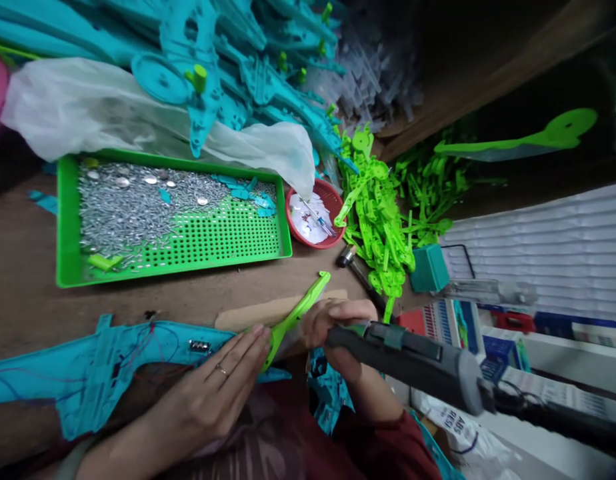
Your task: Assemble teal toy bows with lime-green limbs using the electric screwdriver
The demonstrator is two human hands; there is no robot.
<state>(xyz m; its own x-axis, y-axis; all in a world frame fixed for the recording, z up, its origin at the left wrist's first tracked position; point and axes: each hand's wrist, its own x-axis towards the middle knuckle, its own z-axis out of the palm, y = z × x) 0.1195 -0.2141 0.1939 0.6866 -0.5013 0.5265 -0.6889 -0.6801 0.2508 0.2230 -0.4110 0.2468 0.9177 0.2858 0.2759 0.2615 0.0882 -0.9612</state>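
A long blue plastic shell (pixel 95 360) with thin wires and a small metal part lies along the table's front edge. My left hand (pixel 208 393), a ring on one finger, lies over its right end, fingers together and pressing on a bright green plastic piece (pixel 301 308). That piece slants up and away from the fingertips. My right hand (pixel 341 327) is wrapped round the front of a dark grey power screwdriver (pixel 403 360), whose cord runs off to the right. The tool's tip is hidden by the right hand.
Beyond the hands stands a green tray (pixel 175 269) of screws, with a red basket (pixel 292 230) beside it. A hammer (pixel 361 273), heaped green parts (pixel 378 213) and a teal box (pixel 429 268) are at the right. Blue shells (pixel 248 73) pile up behind.
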